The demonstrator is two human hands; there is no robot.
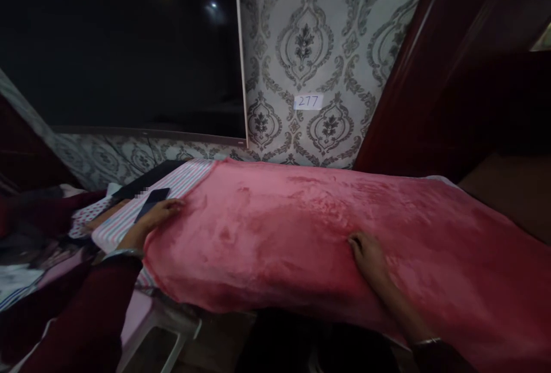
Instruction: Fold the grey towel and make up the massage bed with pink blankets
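Pressing left hand point(161, 212) flat at centre-left, outstretched fingers overlapping the edge of the pink blanket point(279, 229). Resting right hand point(368, 255) lower centre, fingers extended atop it, gripping nothing

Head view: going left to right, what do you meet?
Left sleeve, left hand, 277 label, right hand on the pink blanket, dark red wooden panel.

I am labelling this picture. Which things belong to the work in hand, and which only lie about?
In hand: pink blanket, left hand, right hand.
Lying about: dark phone, striped sheet, white stool, wall label.
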